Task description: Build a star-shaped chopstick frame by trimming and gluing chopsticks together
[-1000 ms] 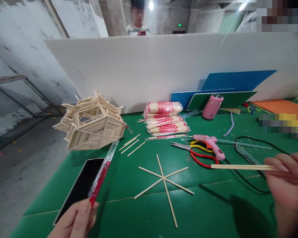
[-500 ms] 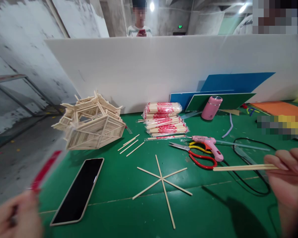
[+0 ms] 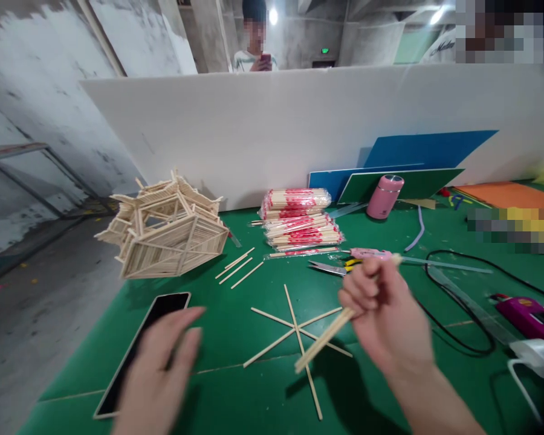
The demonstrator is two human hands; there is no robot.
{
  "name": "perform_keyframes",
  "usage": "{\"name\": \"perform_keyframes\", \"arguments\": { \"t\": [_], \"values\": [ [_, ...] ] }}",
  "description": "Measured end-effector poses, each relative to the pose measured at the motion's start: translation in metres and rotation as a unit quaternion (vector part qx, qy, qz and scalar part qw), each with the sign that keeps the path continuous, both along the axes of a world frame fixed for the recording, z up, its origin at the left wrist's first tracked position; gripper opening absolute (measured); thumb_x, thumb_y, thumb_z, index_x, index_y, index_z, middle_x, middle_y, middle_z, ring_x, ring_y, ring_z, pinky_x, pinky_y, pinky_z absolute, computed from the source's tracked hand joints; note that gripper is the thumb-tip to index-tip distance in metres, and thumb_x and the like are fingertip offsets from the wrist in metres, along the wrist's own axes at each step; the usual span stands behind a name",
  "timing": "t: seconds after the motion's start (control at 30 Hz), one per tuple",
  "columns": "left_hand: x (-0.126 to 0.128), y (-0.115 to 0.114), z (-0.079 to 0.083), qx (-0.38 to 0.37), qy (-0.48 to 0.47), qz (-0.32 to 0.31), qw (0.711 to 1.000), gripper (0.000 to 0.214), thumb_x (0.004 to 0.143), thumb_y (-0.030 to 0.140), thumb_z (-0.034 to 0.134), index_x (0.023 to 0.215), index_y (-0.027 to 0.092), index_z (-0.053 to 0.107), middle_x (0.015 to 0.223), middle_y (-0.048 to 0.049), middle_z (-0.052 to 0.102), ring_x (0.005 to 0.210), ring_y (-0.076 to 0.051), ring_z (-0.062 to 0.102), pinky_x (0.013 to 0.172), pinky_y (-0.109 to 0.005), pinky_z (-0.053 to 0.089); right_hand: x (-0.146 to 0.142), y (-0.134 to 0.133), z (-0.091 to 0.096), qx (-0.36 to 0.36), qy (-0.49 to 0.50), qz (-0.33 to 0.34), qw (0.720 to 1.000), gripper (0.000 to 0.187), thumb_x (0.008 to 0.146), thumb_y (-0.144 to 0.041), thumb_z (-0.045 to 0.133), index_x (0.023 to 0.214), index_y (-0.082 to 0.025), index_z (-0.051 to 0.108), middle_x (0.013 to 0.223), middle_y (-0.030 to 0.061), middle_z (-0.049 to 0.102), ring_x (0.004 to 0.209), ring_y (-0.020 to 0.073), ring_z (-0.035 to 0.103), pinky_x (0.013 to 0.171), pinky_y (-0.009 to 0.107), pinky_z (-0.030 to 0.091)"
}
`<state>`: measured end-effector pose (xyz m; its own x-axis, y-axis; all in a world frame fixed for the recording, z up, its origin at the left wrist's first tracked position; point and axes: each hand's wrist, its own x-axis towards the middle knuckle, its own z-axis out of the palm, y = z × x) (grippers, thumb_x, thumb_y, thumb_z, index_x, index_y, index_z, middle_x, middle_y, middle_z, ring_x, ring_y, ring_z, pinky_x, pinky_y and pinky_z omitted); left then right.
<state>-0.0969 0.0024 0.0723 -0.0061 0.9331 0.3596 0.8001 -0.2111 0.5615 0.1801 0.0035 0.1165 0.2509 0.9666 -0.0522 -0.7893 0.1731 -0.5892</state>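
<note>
right hand (image 3: 385,314) swung inward, fingers clamped on chopsticks (image 3: 321,344); left hand (image 3: 158,374) fingers apart over phone (image 3: 163,303); packs' (image 3: 299,226) print unreadable.

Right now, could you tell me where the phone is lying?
In the head view, the phone lies on the green table, lower left, in front of the stick model, partly hidden by the left hand.

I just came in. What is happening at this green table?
A person is handling thin wooden sticks at a green table. Their right hand grips a pair of thin wooden sticks, held slanted above a flat star of crossed wooden sticks that lies on the table. Their left hand is open and blurred, holds nothing and hovers over a black smartphone. A model building of wooden sticks sits at the table's left edge, with wrapped bundles of sticks further back.
</note>
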Motion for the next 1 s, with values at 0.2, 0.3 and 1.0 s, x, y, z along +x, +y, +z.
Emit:
{"name": "perform_keyframes", "arguments": {
  "t": [0.2,0.3,1.0],
  "values": [
    [0.119,0.018,0.012,-0.246,-0.155,-0.225,0.93,0.032,0.084,0.037,0.035,0.073,0.016,0.056,0.059,0.0019,0.051,0.055,-0.011,0.046,0.05,-0.021,0.037,-0.036,0.043,-0.015,0.003,-0.123,-0.001,0.992,0.023,0.08,-0.042,0.045,0.069,-0.022,0.049,0.054,-0.0075,0.033,0.043,0.0057,0.029,0.043,0.018,0.028],
    [0.124,0.03,0.007,-0.195,-0.149,-0.215,0.945,0.03,0.084,0.034,0.035,0.071,0.016,0.054,0.057,0.0033,0.048,0.053,-0.01,0.045,0.05,-0.02,0.036,-0.034,0.053,-0.03,-0.021,-0.201,0.022,0.979,0.023,0.073,-0.045,0.054,0.073,-0.022,0.056,0.064,-0.0044,0.049,0.053,0.0074,0.042,0.051,0.021,0.036],
    [0.024,0.182,-0.064,-0.047,0.315,-0.056,0.946,0.027,0.083,0.026,0.038,0.086,0.014,0.062,0.083,-0.0067,0.058,0.083,-0.019,0.052,0.072,-0.031,0.039,0.032,0.024,-0.05,-0.075,-0.309,-0.003,0.948,0.034,0.075,-0.049,0.052,0.065,-0.017,0.06,0.063,-0.0012,0.049,0.053,0.0082,0.039,0.05,0.022,0.033]
  ]
}}
